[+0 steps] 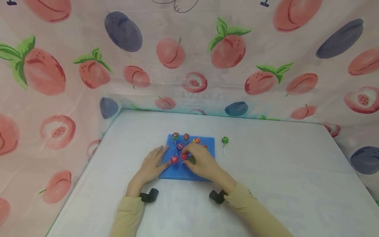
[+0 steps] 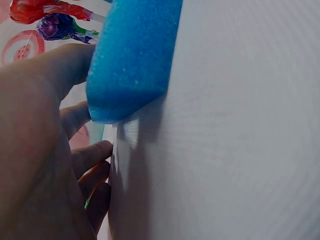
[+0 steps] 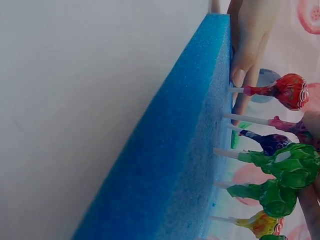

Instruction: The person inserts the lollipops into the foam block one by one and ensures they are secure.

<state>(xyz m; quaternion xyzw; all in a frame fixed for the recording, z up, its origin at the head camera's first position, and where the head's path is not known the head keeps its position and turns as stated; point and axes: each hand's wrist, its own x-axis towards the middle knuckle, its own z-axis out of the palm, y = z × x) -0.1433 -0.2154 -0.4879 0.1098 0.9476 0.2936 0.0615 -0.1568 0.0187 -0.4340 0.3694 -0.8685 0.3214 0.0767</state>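
Observation:
A blue foam block (image 1: pixel 185 175) lies on the table with several wrapped lollipops standing upright in it by their sticks. My right hand (image 1: pixel 204 163) pinches the head of a pinkish-red lollipop (image 1: pixel 184 156); in the right wrist view that lollipop's stick (image 3: pixel 245 119) reaches the foam. My left hand (image 1: pixel 150 166) rests at the block's left edge, fingers extended, thumb on top beside a red lollipop (image 1: pixel 174 160). Around them stand a purple-blue lollipop (image 1: pixel 179 146), a yellow-and-red one (image 1: pixel 196 141) and green ones (image 3: pixel 296 165). The right hand partly covers some of them in the head view.
A green lollipop (image 1: pixel 225 140) lies on the white table (image 1: pixel 281 164) to the right of the block. Behind and at the sides hangs a fruit-printed cloth (image 1: pixel 204 105). Black wrist cameras (image 1: pixel 149 195) sit on both wrists.

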